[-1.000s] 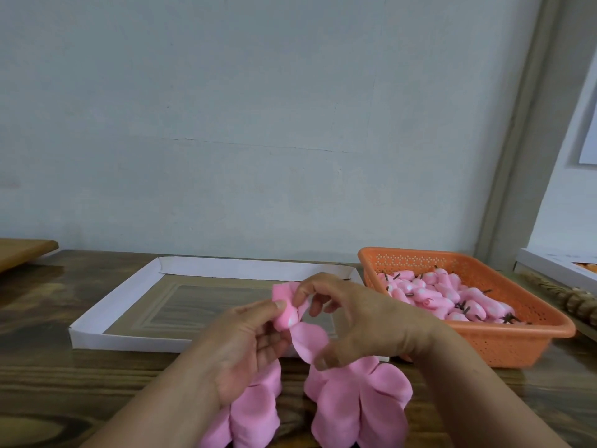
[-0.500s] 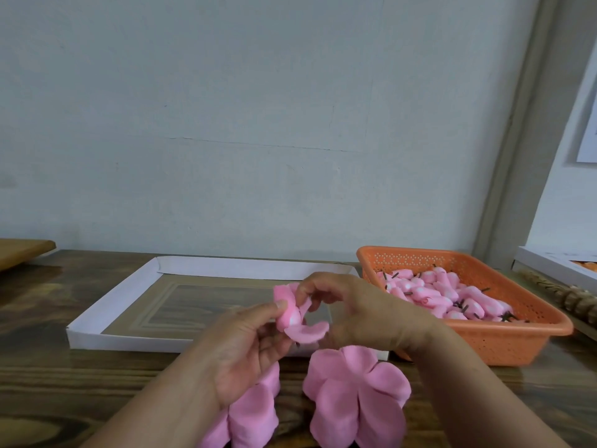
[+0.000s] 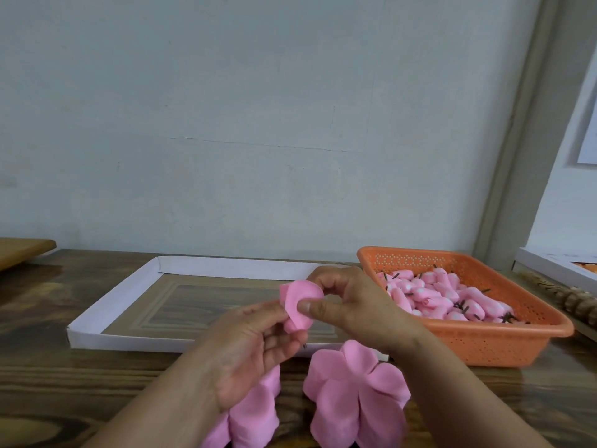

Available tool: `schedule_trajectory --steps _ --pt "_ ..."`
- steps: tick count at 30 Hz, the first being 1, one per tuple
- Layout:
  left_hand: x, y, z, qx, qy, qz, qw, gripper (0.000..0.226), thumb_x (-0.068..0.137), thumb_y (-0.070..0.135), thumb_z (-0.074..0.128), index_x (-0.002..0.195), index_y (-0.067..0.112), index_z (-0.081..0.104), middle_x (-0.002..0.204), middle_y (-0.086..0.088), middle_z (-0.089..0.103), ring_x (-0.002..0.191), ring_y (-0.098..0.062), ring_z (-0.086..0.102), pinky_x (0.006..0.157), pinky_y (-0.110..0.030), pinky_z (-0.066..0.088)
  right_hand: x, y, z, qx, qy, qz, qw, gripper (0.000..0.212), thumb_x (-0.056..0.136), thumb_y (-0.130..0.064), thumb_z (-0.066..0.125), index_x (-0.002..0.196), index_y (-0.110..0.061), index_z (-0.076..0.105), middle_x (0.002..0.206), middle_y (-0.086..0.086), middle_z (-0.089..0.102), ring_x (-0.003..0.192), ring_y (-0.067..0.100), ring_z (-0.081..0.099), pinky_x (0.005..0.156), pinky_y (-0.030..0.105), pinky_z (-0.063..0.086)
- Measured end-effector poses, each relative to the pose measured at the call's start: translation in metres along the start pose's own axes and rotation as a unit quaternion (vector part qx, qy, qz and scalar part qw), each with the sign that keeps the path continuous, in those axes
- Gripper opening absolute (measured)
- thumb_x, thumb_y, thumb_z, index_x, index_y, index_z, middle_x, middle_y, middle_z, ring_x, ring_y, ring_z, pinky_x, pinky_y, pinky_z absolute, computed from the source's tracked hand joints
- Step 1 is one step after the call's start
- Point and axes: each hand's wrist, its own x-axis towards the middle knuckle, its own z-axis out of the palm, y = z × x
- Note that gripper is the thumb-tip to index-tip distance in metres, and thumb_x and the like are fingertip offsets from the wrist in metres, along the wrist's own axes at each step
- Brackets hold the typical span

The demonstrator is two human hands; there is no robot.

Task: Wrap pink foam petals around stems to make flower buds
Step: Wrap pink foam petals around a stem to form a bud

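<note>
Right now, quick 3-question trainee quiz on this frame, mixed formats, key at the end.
1. True or false: the pink bud being wrapped lies flat on the table.
2. Multiple choice: the orange basket of finished buds sits A) left of the white tray, B) right of it, C) inside it.
3. Fill in: the loose pink petals lie on the table ____ the tray, on the person's side.

Key
1. False: the left hand and the right hand hold it in the air, the right thumb pressing a petal onto it.
2. B.
3. In front of.
</note>
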Motion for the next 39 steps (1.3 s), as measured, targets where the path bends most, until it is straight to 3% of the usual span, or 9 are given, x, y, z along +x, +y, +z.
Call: schedule_trajectory --steps 2,7,13,16,20,25,29,36,39 --pt "-0.002 0.001 0.0 0.012 -0.008 0.005 1.0 0.029 0.049 0.013 0.075 0.075 0.002 0.077 0.075 -0.016 0.069 0.056 -0.018 0.067 0.051 -0.023 0.055 0.0 -0.001 0.001 0.006 0.009 -0.001 1.0 0.01 0.082 -0.002 0.068 0.078 0.005 0.063 0.078 0.006 0.06 0.074 0.011 0.055 0.073 0.022 0.044" --pt "-0.003 0.0 -0.001 0.023 -0.024 0.022 0.999 0.022 0.056 0.013 0.069 0.074 0.004 0.078 0.077 -0.018 0.071 0.056 -0.02 0.068 0.051 -0.023 0.055 -0.001 -0.005 0.002 -0.006 0.013 0.002 1.0 0.012 0.082 -0.003 0.068 0.072 -0.005 0.062 0.074 0.002 0.058 0.069 0.007 0.051 0.069 0.015 0.041" --pt "-0.005 0.002 -0.002 0.048 -0.045 0.045 0.997 0.03 0.057 0.019 0.073 0.082 0.002 0.076 0.083 -0.017 0.07 0.064 -0.02 0.068 0.058 -0.024 0.056 -0.001 -0.003 0.001 -0.012 0.032 -0.008 0.999 0.018 0.082 -0.004 0.068 0.068 -0.01 0.06 0.075 0.008 0.059 0.071 0.014 0.053 0.071 0.028 0.044" --pt "-0.004 -0.001 0.0 0.061 -0.01 0.061 0.996 0.043 0.056 0.019 0.074 0.095 0.001 0.072 0.081 -0.015 0.073 0.058 -0.016 0.067 0.054 -0.022 0.055 0.0 0.001 0.003 -0.031 0.033 -0.015 0.999 0.014 0.081 -0.008 0.07 0.069 -0.008 0.062 0.073 0.007 0.059 0.068 0.01 0.052 0.067 0.023 0.044" --pt "-0.004 0.0 0.003 0.045 0.012 0.069 0.997 0.035 0.067 0.013 0.068 0.099 -0.001 0.068 0.077 -0.015 0.072 0.054 -0.015 0.066 0.051 -0.022 0.055 0.0 0.006 -0.001 0.019 0.045 -0.015 0.999 0.02 0.079 -0.008 0.073 0.064 -0.016 0.062 0.068 -0.003 0.058 0.067 0.008 0.053 0.07 0.01 0.041" --pt "-0.004 0.001 0.004 0.032 0.011 0.059 0.998 0.023 0.078 0.007 0.064 0.098 -0.003 0.067 0.069 -0.013 0.068 0.05 -0.015 0.064 0.047 -0.021 0.053 0.0 0.008 -0.005 0.079 0.046 -0.01 0.996 0.016 0.075 -0.017 0.062 0.066 -0.004 0.064 0.07 0.009 0.061 0.069 0.015 0.053 0.068 0.032 0.042" --pt "-0.006 0.001 0.005 0.051 0.0 0.054 0.997 0.036 0.067 0.014 0.067 0.099 -0.002 0.068 0.07 -0.014 0.069 0.053 -0.017 0.065 0.049 -0.021 0.053 0.002 0.007 0.001 0.061 0.086 -0.016 0.994 0.026 0.086 -0.012 0.066 0.061 -0.005 0.061 0.068 0.028 0.059 0.063 0.022 0.049 0.062 0.048 0.043" --pt "-0.008 0.002 0.004 0.049 -0.008 0.049 0.998 0.041 0.062 0.016 0.068 0.098 -0.004 0.068 0.07 -0.015 0.068 0.053 -0.018 0.065 0.049 -0.022 0.054 0.002 0.008 0.002 0.078 0.065 -0.018 0.995 0.029 0.086 -0.015 0.065 0.064 0.002 0.061 0.069 0.026 0.06 0.064 0.022 0.052 0.065 0.045 0.045" --pt "-0.008 0.003 0.002 0.04 -0.016 0.043 0.998 0.038 0.063 0.015 0.068 0.096 -0.005 0.068 0.071 -0.016 0.068 0.052 -0.017 0.064 0.049 -0.022 0.055 0.0 0.009 -0.002 0.117 0.034 -0.005 0.993 0.01 0.073 -0.013 0.063 0.065 -0.007 0.065 0.07 0.011 0.063 0.069 0.018 0.055 0.068 0.034 0.044"
